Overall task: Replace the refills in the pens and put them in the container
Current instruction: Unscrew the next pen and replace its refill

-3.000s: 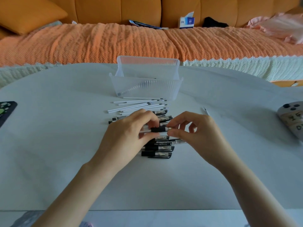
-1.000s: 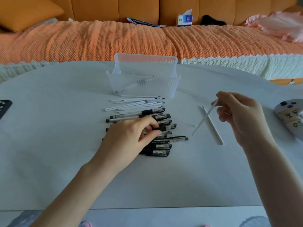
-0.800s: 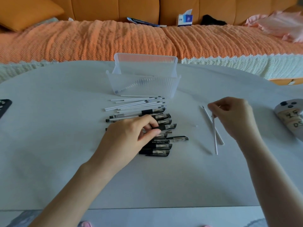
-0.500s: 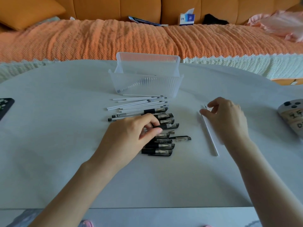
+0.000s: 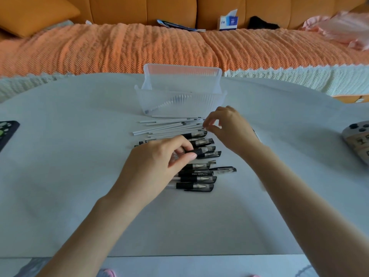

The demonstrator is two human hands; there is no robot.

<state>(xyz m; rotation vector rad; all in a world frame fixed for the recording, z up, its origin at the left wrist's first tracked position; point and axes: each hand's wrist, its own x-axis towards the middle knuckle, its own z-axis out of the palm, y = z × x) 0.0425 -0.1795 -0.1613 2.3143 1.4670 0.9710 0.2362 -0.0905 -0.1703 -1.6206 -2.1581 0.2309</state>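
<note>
**Right hand goes for a fresh refill**

Head view: The thin white plastic refills [image 5: 169, 126] lie in a loose bunch on the white table [image 5: 69, 176]. Each one is long and runs from 9 o'clock to 3 o'clock. Their dark tips point to 3 o'clock, right at the right hand [image 5: 231, 128]. That hand is the nearer one, so the bunch sits at 9 o'clock from its fingertips. Its thumb and first finger are curled, with only a narrow gap between them, at the tip end of the bunch. I cannot tell if they pinch a refill yet.

The left hand [image 5: 159, 158] is at 6 o'clock from the refills. Its fingers and thumb are curled round a black and clear plastic pen [image 5: 199, 151], which also lies from 9 to 3 o'clock with its open end toward 3 o'clock. I think the next move is to slide a refill in from that side.

More black and clear pens [image 5: 197, 178] lie in a row at 6 o'clock from that pen. The clear ribbed plastic container [image 5: 179, 104] stands at 12 o'clock, just beyond the refills.
</note>
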